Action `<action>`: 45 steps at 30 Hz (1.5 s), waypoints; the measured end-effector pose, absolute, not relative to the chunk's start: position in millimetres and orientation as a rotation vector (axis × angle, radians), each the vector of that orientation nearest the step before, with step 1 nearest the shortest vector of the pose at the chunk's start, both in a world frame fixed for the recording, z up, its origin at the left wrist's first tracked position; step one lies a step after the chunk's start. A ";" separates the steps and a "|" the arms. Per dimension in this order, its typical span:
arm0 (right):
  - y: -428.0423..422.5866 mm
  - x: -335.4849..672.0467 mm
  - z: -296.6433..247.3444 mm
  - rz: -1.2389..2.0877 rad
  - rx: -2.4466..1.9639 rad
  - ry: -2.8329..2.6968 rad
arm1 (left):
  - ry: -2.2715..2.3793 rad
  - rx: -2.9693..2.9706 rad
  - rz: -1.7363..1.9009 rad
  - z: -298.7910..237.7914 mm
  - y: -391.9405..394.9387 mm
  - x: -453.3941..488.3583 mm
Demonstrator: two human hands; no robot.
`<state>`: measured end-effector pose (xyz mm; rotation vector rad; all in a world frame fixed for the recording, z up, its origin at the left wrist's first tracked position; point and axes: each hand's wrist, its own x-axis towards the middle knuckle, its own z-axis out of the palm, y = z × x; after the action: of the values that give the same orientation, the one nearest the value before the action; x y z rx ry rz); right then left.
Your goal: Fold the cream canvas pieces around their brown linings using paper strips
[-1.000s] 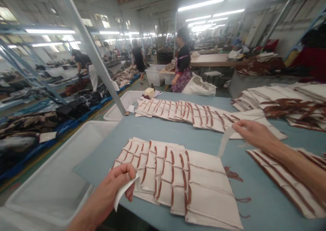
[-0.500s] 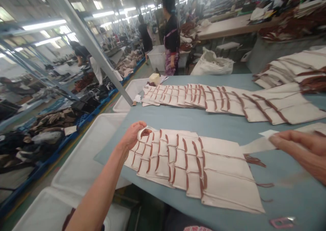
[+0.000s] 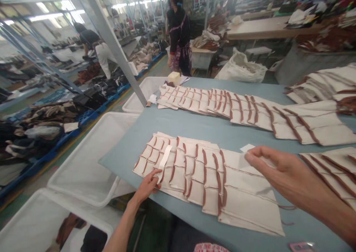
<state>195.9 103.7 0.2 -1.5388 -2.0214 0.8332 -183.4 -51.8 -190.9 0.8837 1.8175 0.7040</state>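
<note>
A fanned row of cream fabric pieces with brown trim point(image 3: 205, 174) lies on the blue table point(image 3: 194, 126) in front of me. My left hand point(image 3: 148, 185) rests at the row's near left edge, its fingers pinching the bottom end of a white strip point(image 3: 164, 157) that lies up across the pieces. My right hand point(image 3: 274, 166) hovers over the right end of the row, fingers pinched on a small white strip point(image 3: 247, 148).
A second fanned row point(image 3: 244, 111) lies farther back, with stacks of pieces point(image 3: 328, 85) at right. White plastic tubs point(image 3: 91, 148) stand left of the table beside a slanted metal post point(image 3: 111, 44). A person point(image 3: 179, 33) stands beyond the table. A small pink thing point(image 3: 302, 246) lies near the table's front edge.
My left hand has dropped from the row's top left corner to its near edge, laying the strip flat on the pieces. My right hand has moved left over the row.
</note>
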 end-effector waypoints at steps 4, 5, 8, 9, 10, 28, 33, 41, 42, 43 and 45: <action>104.9 166.1 15.2 0.907 -1.445 -2.152 | 1.919 0.996 0.683 -158.7 -72.2 -191.2; 105.3 160.1 19.2 0.926 -1.419 -2.164 | 1.959 1.018 0.699 -148.2 -74.4 -190.7; 105.1 145.7 28.8 1.005 -1.377 -2.217 | 2.004 1.112 0.767 -111.1 -67.3 -175.3; 104.5 141.9 31.0 1.026 -1.358 -2.242 | 1.983 1.151 0.803 -97.0 -59.6 -165.4; 103.8 138.6 33.0 1.039 -1.329 -2.272 | 1.938 1.192 0.837 -82.5 -49.6 -153.7; 112.3 145.7 7.6 0.832 -1.453 -2.015 | 1.247 1.276 0.956 -46.8 89.3 -118.8; 88.0 177.5 -7.1 0.873 -1.584 -1.781 | 1.392 1.221 1.088 -61.6 95.8 -145.3; 36.0 194.4 -44.0 1.060 -1.626 -1.712 | 1.506 1.170 1.041 -148.8 37.1 -154.7; 31.2 194.5 -48.3 1.090 -1.611 -1.710 | 1.525 1.163 1.008 -163.2 24.9 -152.3; 27.1 194.4 -51.9 1.118 -1.589 -1.709 | 1.541 1.156 0.969 -176.4 12.7 -149.4; 21.7 193.8 -56.3 1.166 -1.541 -1.704 | 1.562 1.155 0.892 -196.6 -9.9 -142.6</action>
<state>193.8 21.7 -56.3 -1.5409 -1.7045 1.1665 -142.6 -9.9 -196.6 1.1550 1.5618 0.8924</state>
